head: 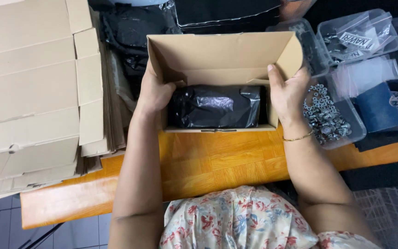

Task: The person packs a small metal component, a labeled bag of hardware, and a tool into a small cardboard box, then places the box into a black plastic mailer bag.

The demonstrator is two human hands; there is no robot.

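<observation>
A black plastic-wrapped bundle [214,106] is seated in the bottom of an open cardboard box [222,55], filling most of the floor from side to side; the fit appears snug, so the bundle is kept from sliding. The box is stood on the orange wooden worktop [208,161], near its far edge, with the lid flap raised away from the person, which leaves the interior exposed.

The box is steadied from both sides. The left hand [155,92] is pressed flat against the left wall, fingers wrapped round the wall's edge and partly hidden. The right hand [287,92] is spread open against the right wall, thumb up along the inner face, palm outside. Neither hand is closed on the bundle itself.

A stack of flattened cardboard [33,92] is lying to the left. To the right, a clear tray of metal nuts [328,115] is placed just beside the right hand, with further clear containers [360,37] behind it.
</observation>
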